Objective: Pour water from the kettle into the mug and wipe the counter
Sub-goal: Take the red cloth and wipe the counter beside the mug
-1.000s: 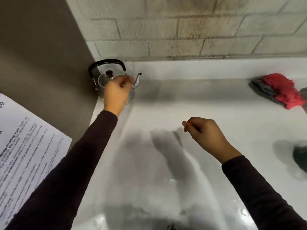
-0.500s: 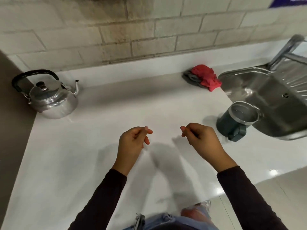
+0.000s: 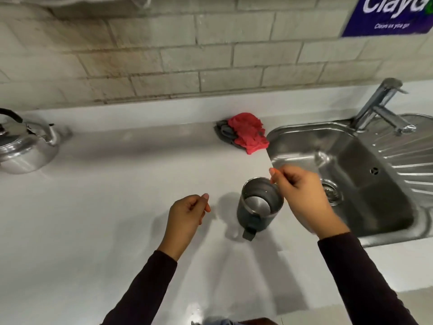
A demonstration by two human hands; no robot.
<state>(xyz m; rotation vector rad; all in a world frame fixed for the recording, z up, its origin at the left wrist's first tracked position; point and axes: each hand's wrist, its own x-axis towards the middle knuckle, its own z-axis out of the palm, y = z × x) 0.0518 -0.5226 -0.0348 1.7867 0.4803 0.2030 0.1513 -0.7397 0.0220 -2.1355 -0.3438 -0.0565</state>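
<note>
The steel kettle with a black handle stands at the far left of the white counter. A dark mug with a steel inside stands upright near the sink's left edge, handle towards me. My right hand hovers at the mug's right rim with curled fingers and nothing visible in them; whether it touches the rim is unclear. My left hand hangs over the counter left of the mug, fingers curled, holding nothing. A red cloth lies crumpled on a grey one at the back of the counter.
A steel sink with a ribbed drainer fills the right side, and its tap stands behind it. A brick wall runs along the back, with a blue sign at the top right. The counter's front edge steps back at the lower right.
My left hand let go of the kettle and drew back to the middle. My view swung right, and my right hand moved over to the mug's rim.
</note>
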